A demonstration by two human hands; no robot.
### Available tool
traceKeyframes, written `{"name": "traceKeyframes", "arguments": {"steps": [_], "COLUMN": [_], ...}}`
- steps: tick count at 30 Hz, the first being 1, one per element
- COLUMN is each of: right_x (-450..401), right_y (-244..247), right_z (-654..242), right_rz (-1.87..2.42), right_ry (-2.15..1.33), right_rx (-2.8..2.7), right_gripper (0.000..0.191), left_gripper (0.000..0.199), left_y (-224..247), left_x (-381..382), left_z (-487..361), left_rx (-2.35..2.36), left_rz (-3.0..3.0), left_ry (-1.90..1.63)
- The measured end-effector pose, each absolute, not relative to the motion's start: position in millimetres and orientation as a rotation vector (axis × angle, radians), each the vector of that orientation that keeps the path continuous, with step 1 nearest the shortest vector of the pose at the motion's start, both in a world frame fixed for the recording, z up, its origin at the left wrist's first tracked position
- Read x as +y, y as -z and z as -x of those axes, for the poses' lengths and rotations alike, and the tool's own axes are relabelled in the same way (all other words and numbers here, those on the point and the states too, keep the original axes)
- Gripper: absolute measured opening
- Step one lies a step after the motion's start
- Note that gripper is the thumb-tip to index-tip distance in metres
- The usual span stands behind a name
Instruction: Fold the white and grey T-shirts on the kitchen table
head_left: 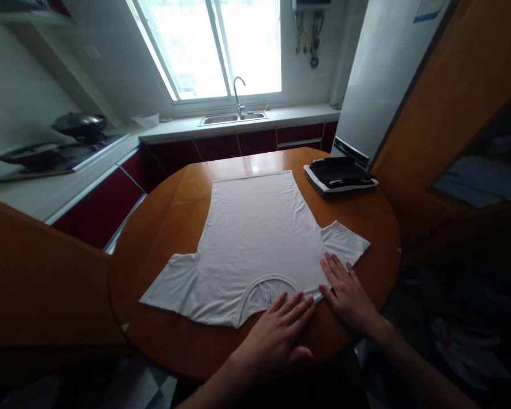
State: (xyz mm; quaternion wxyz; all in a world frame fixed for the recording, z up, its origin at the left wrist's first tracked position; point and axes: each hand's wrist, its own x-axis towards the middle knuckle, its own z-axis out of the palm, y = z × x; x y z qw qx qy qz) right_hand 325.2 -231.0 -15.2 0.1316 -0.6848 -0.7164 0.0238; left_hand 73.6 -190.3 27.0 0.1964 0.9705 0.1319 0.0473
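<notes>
A white T-shirt [259,227] lies spread out on the round wooden table [153,227], its neckline toward me and its hem at the far side. My left hand [279,326] rests with fingers stretched out over the right part of the collar. Close by, my right hand [344,289] lies flat, its fingers on the shoulder near the right sleeve. Both hands press on the cloth without gripping it. Small creases run along the shirt's sides and sleeves.
Folded dark and white clothes [340,173] are stacked at the table's back right. Behind are a sink [221,119] with a faucet [238,96], a window, and a stove with pans [79,125] at left. A fridge [366,79] stands at right.
</notes>
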Motion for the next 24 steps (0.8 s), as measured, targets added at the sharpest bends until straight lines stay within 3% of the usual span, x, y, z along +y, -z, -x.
{"name": "traceKeyframes", "arguments": {"steps": [7, 11, 18, 24], "right_x": [-232, -218, -165, -134], "right_y": [14, 2, -44, -59], "right_z": [-325, -313, -240, -165], "right_rz": [2.002, 1.913, 1.389, 0.977], "right_ry": [-0.043, -0.049, -0.349, -0.626], "right_rx": [-2.07, -2.046, -2.432, -2.639], "right_gripper": [0.06, 0.059, 0.063, 0.073], "left_gripper": [0.077, 0.061, 0.036, 0.046], "left_y": [-31, -38, -25, -9], "left_x": [-195, -186, -140, -129], "left_z": [-66, -52, 64, 164], "left_rx": [0.361, 0.513, 1.651, 2.288], "left_rz": [-2.741, -2.758, -2.375, -2.056], "left_ry": [-0.184, -0.412, -1.051, -0.959]}}
